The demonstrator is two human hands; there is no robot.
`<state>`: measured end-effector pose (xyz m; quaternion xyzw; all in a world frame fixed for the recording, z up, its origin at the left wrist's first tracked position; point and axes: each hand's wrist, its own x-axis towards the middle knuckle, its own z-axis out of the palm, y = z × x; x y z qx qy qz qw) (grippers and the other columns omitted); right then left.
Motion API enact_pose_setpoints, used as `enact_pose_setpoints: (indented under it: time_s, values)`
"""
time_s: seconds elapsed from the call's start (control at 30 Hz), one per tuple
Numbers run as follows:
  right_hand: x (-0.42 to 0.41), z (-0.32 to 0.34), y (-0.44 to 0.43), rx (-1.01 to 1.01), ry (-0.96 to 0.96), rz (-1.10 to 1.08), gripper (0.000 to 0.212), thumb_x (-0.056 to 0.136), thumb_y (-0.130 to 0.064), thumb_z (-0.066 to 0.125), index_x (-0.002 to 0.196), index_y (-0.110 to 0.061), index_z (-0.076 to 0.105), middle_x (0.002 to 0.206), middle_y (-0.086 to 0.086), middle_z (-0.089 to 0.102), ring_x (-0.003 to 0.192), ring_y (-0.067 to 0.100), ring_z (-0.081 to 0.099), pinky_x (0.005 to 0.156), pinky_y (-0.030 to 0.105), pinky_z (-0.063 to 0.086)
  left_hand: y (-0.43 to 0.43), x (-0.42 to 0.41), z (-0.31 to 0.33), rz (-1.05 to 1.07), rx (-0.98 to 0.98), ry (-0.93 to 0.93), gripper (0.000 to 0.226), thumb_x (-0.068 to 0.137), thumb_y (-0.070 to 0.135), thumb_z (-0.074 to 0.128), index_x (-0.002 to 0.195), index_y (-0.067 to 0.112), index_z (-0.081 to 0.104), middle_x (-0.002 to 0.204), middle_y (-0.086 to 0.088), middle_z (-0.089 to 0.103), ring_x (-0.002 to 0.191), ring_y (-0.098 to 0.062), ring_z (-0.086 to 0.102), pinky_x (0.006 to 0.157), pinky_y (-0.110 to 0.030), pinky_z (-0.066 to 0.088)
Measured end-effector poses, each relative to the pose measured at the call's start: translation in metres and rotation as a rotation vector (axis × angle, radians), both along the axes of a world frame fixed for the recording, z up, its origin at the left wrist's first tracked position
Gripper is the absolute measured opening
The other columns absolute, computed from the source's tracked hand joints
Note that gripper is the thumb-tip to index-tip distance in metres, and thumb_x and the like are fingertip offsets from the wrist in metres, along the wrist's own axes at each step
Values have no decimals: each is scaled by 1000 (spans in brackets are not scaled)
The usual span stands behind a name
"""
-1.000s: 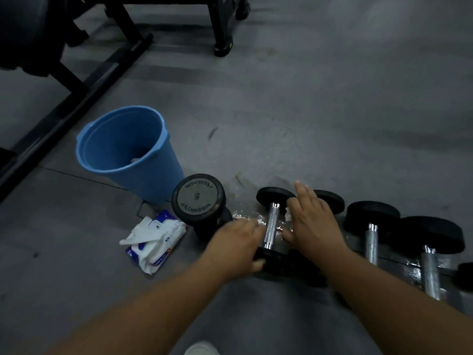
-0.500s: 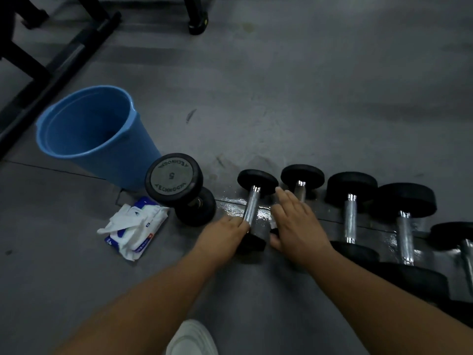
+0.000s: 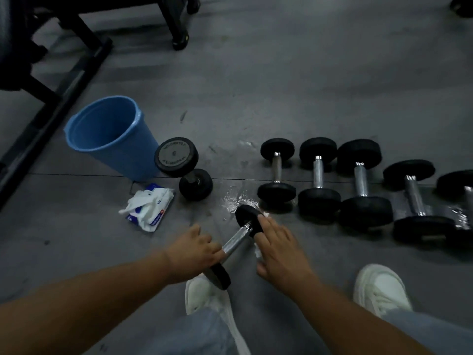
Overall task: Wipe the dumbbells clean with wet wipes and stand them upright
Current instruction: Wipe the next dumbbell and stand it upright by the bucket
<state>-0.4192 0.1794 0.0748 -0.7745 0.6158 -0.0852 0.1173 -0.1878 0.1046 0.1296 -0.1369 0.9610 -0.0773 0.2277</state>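
Wiping is the step in hand. The left hand [image 3: 194,252] grips the small dumbbell [image 3: 235,240] at the near end of its handle, holding it slanted just ahead of the shoes. The right hand [image 3: 279,249] lies with fingers extended over the far head, pressing a wet wipe [image 3: 258,252] against it. An upright dumbbell [image 3: 176,156] stands beside the bucket [image 3: 110,137]; the row of dumbbells [image 3: 318,172] lies on the floor. The next move probably calls for wiping handle and near head, then setting this one squarely on end.
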Motion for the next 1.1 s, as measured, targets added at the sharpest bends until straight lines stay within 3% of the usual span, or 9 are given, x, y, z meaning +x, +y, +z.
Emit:
enact_pose_setpoints:
  time_s: [0.27, 0.5, 0.67, 0.73, 0.8, 0.83, 0.97, 1.03, 1.1]
  values:
    - [-78, -3, 55, 37, 53, -167, 49, 50, -29, 75, 94, -17, 60, 142, 15, 48, 129, 31, 49, 97, 44, 47, 2, -109, -19, -285, -54, 87, 23, 68, 22, 74, 85, 27, 60, 71, 5, 53, 58, -19, 52, 60, -30, 37]
    - [-93, -37, 59, 122, 47, -234, 48, 56, -30, 66, 102, -15, 61, 133, 13, 54, 121, 31, 53, 87, 41, 48, -3, -127, -69, -272, -71, 234, 15, 79, 15, 53, 83, 28, 57, 76, 5, 53, 64, -19, 52, 64, -32, 36]
    - [-62, -46, 43, 37, -42, -220, 24, 73, -31, 49, 92, -18, 56, 109, 4, 58, 93, 26, 56, 69, 37, 43, 15, -116, -80, 122, 77, 283, 17, 79, 17, 52, 91, 29, 58, 89, 5, 59, 80, -20, 61, 66, -34, 38]
    - [-56, -51, 43, 54, -80, -207, 17, 77, -28, 49, 89, -18, 55, 101, 3, 55, 86, 26, 54, 65, 36, 43, 35, -117, -83, 541, 193, 317, 33, 81, 17, 52, 112, 27, 58, 125, 2, 54, 110, -22, 59, 79, -36, 45]
    - [-53, -60, 43, 127, -158, -228, 11, 82, -24, 51, 89, -17, 54, 100, 2, 50, 87, 23, 52, 65, 31, 41, 53, -118, -85, 893, 417, 221, 79, 79, 21, 67, 148, 21, 30, 161, -2, 13, 140, -23, 33, 100, -39, 45]
    - [-52, -62, 42, 186, -222, -266, 11, 86, -24, 49, 92, -17, 55, 101, 1, 47, 90, 21, 50, 67, 28, 39, 61, -119, -87, 1001, 501, 208, 102, 75, 25, 74, 155, 20, 11, 164, 0, -5, 144, -24, 25, 105, -41, 43]
    - [-46, -60, 31, 338, -586, -437, 22, 84, -16, 49, 101, -22, 62, 97, -5, 54, 86, 13, 54, 77, 30, 45, 66, -123, -97, 1085, 471, 313, 123, 72, 27, 80, 156, 18, -10, 165, 3, -15, 146, -23, 27, 109, -38, 39]
    - [-43, -60, 20, 318, -539, -452, 16, 81, -14, 59, 91, -27, 56, 84, -5, 61, 81, 15, 57, 72, 32, 45, 63, -121, -103, 1080, 453, 338, 123, 73, 27, 81, 156, 18, -10, 165, 3, -13, 146, -23, 27, 109, -37, 36]
    - [-39, -67, 10, 265, -327, -412, 12, 77, -21, 64, 85, -27, 57, 78, -4, 63, 84, 19, 57, 74, 28, 35, 59, -119, -107, 1051, 463, 351, 121, 74, 29, 80, 157, 17, -8, 165, 3, -12, 147, -23, 25, 111, -37, 31]
